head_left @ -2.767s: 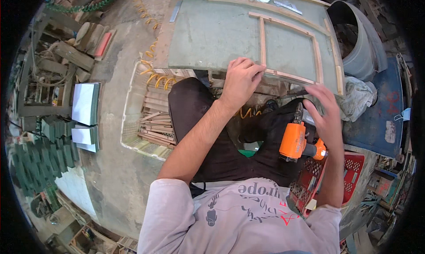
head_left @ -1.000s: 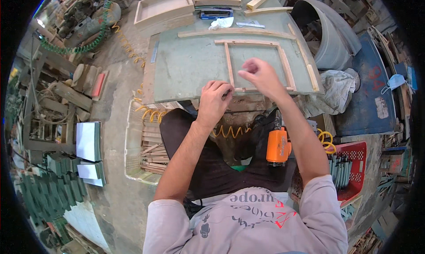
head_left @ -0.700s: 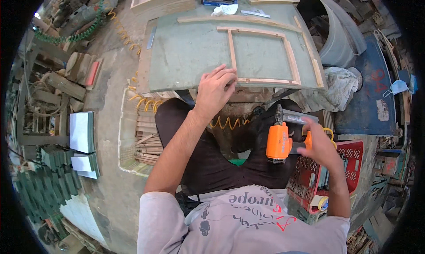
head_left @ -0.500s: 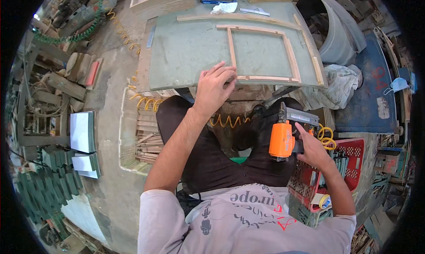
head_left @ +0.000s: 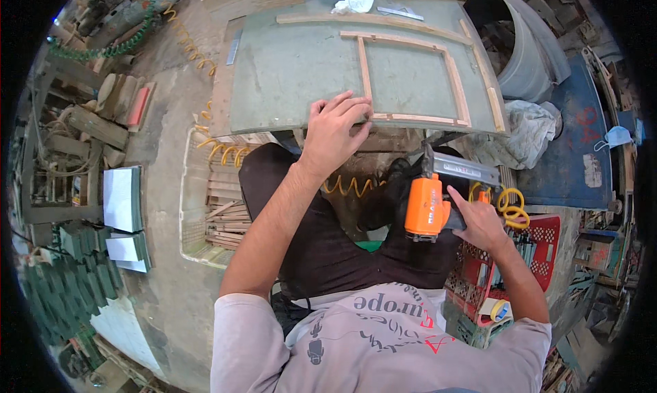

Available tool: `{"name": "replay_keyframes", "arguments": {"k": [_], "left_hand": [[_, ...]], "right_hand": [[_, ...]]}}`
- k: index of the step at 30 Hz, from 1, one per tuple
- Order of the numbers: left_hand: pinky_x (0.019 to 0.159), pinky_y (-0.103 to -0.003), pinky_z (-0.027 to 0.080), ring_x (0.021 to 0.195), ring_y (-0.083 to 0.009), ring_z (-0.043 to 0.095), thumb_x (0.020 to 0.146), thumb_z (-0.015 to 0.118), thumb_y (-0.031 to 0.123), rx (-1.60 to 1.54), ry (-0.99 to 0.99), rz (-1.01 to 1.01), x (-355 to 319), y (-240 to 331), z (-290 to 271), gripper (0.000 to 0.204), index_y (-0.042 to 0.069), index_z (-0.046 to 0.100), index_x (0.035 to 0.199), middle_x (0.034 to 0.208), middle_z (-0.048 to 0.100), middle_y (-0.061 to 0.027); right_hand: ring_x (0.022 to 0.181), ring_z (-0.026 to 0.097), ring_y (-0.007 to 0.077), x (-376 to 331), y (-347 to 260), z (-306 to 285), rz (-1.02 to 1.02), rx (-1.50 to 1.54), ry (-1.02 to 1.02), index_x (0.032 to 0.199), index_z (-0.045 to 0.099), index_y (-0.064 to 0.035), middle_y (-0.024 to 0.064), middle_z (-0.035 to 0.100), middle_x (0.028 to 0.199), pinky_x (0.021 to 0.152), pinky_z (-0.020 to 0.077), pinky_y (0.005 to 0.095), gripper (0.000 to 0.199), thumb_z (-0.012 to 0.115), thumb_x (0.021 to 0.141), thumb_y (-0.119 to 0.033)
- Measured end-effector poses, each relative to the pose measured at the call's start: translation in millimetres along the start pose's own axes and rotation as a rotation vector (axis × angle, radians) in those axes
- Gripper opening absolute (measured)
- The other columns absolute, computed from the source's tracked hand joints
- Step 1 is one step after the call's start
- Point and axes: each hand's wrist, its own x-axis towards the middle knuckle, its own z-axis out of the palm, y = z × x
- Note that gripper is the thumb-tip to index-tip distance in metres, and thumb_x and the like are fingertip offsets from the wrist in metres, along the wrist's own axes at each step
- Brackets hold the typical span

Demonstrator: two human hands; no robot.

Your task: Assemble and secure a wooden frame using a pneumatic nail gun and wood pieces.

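Note:
A small rectangular frame of thin wooden strips (head_left: 456,85) lies on a greenish-grey worktable (head_left: 287,71), its near strip along the front edge. My left hand (head_left: 335,129) grips its near left corner with curled fingers, which hide the joint there. Over my right thigh, my right hand (head_left: 482,225) is wrapped round the handle of an orange and grey air nail gun (head_left: 424,207), index finger by the trigger. The gun's nose points toward the table and is apart from the frame. A yellow coiled air hose (head_left: 514,208) hangs behind its handle.
Loose wooden strips (head_left: 369,24) lie beyond the frame and along the table's right side. A pale crate of wood pieces (head_left: 188,222) stands at left, a red crate (head_left: 544,252) at right. A large metal drum (head_left: 530,51) borders the table's far right.
My right hand has brought the nail gun slightly left, its nose a little farther from me. My left hand stays at the frame's corner. The view has shifted a little.

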Motion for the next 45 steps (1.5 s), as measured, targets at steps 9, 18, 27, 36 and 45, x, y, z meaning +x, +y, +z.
{"name": "replay_keyframes", "arguments": {"k": [9,18,27,36,45], "left_hand": [[0.101,-0.042,0.035,0.125,-0.0206,0.053,0.081,0.073,0.018,0.036,-0.077,0.019,-2.4,-3.1,-1.4,0.028,0.016,0.063,0.107,0.128,0.062,0.004],[0.103,-0.042,0.034,0.124,-0.0205,0.054,0.08,0.073,0.016,0.027,-0.073,0.028,-2.7,-3.4,-2.1,0.031,0.015,0.063,0.11,0.128,0.063,0.0042],[0.103,-0.043,0.033,0.125,-0.0208,0.053,0.081,0.072,0.015,0.034,-0.069,0.024,-3.1,-3.6,-1.2,0.031,0.015,0.063,0.111,0.129,0.062,0.0043],[0.103,-0.043,0.033,0.126,-0.0208,0.053,0.081,0.071,0.015,0.031,-0.068,0.021,-2.9,-3.1,-1.6,0.032,0.016,0.063,0.112,0.129,0.062,0.0043],[0.103,-0.043,0.033,0.126,-0.0213,0.052,0.081,0.071,0.014,0.022,-0.071,0.019,-3.3,-4.0,-1.7,0.033,0.016,0.062,0.112,0.129,0.062,0.0043]], "right_hand": [[0.071,0.062,0.0287,64.5,-25.9,-17.2,-0.218,-0.013,0.167,0.146,0.036,-0.0061,0.008,0.061,0.077,0.069,0.0497,0.038,0.1,0.083,0.059,-0.018],[0.076,0.063,0.028,79.4,-30.7,-18.2,-0.233,-0.07,0.11,0.147,0.033,-0.0068,0.0096,0.063,0.081,0.074,0.0488,0.0373,0.107,0.086,0.054,-0.021],[0.074,0.062,0.0275,81.3,-31.8,-19.5,-0.242,-0.069,0.124,0.147,0.034,-0.0065,0.0085,0.062,0.078,0.073,0.0483,0.037,0.106,0.085,0.056,-0.023],[0.073,0.062,0.0267,81.0,-31.6,-18.3,-0.245,-0.085,0.138,0.146,0.036,-0.0061,0.0078,0.062,0.079,0.073,0.0484,0.0361,0.104,0.084,0.056,-0.024],[0.073,0.061,0.0277,80.1,-34.3,-20.9,-0.234,-0.083,0.128,0.145,0.036,-0.0069,0.008,0.062,0.08,0.073,0.0485,0.0361,0.105,0.085,0.054,-0.02]]}}
